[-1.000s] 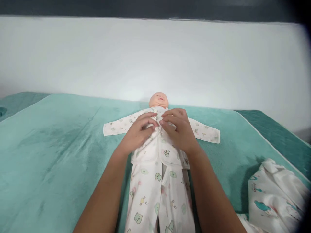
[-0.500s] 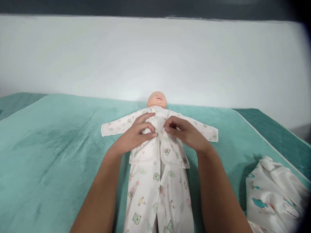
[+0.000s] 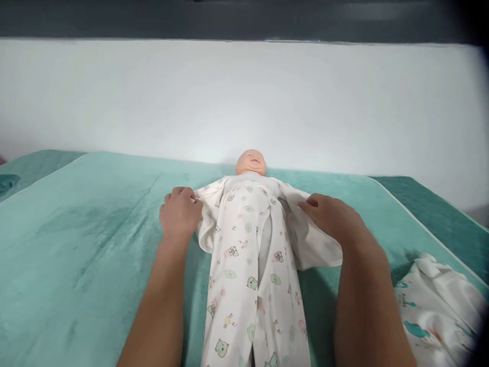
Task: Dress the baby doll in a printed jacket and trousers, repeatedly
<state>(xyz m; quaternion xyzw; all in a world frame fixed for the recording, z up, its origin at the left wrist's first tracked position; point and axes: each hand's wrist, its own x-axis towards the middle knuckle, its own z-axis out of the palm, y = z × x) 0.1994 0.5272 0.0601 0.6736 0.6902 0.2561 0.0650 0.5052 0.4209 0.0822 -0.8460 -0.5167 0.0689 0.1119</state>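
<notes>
A baby doll (image 3: 251, 163) lies on its back, head toward the wall, in printed white pants (image 3: 239, 255) that reach up to its chest. Its white jacket (image 3: 311, 237) is spread apart at the front, one panel drawn out to each side. My left hand (image 3: 181, 210) is closed on the jacket's left front edge, near the sleeve. On the other side, my right hand (image 3: 328, 211) pinches the right front panel, which hangs down below the fingers. A slit in the pants shows pale grey cloth beneath. The doll's hands and feet are out of sight.
A teal plush cover (image 3: 114, 219) lies under the doll. At the lower right is a crumpled white garment (image 3: 439, 306) with blue prints. A white wall (image 3: 244, 97) rises behind the bed, with a dark band above.
Both hands have moved outward from the middle of the chest, pulling the jacket's front panels apart. The upper part of the pants is now uncovered. The view has shifted slightly.
</notes>
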